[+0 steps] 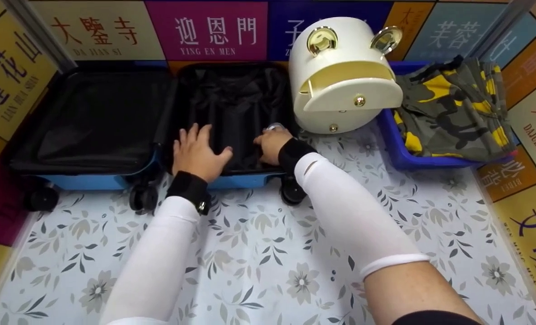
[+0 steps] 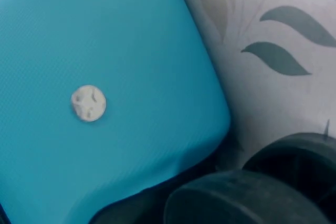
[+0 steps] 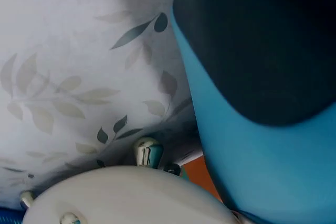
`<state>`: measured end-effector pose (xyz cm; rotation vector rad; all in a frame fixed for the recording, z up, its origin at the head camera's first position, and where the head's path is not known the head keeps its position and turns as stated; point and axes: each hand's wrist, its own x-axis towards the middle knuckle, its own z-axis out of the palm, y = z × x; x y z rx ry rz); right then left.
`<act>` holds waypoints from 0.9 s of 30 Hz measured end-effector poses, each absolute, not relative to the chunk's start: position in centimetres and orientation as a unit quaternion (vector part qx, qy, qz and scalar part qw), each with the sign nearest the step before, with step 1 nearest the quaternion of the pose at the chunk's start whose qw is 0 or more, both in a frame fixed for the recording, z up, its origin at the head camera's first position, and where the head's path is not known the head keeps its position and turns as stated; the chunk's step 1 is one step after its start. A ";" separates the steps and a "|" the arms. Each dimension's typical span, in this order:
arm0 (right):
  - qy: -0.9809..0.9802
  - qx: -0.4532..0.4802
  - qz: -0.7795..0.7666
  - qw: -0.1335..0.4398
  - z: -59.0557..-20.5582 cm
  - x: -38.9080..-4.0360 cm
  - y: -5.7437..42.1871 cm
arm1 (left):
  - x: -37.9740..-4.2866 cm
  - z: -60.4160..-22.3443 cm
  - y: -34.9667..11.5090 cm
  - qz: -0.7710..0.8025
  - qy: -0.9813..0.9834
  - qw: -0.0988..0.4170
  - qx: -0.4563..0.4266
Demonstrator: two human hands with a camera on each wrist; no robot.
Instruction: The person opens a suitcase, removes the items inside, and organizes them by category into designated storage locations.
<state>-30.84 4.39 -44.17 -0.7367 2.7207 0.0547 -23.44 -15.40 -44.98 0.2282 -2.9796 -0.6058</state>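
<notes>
An opened suitcase with a light blue shell point(image 2: 136, 51) lies flat, its black-lined right half point(image 1: 229, 108) between my hands. My left hand point(image 1: 198, 153) spreads its fingers over the near left part of that half. Over its right side is my right hand point(image 1: 274, 143), fingers bent downward. A small shiny, clear-looking thing point(image 1: 275, 127) shows at the far edge of the right hand; I cannot tell whether the fingers hold it. Neither wrist view shows any fingers. The right wrist view has the blue shell point(image 3: 252, 156) beside the white cabinet.
The suitcase's other half point(image 1: 100, 122) lies at left, with black wheels point(image 1: 143, 197) at the near edge. A round white cabinet point(image 1: 340, 58) with an open drawer point(image 1: 353, 95) stands right of the suitcase. Farther right, a blue basket point(image 1: 398, 153) holds folded camouflage clothing point(image 1: 457, 108).
</notes>
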 end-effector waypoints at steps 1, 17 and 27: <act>0.956 -0.246 0.015 0.158 -44.1 -30.9 4.4 | -23.4 -44.9 -15.4 -0.199 -0.976 0.046 0.075; 0.958 -0.192 0.072 0.202 -44.3 -31.4 4.2 | -23.5 -44.2 -15.2 -0.173 -0.982 0.028 0.069; 0.969 -0.221 0.056 0.098 -45.0 -31.4 4.5 | -23.7 -42.7 -15.4 -0.147 -0.986 0.026 0.068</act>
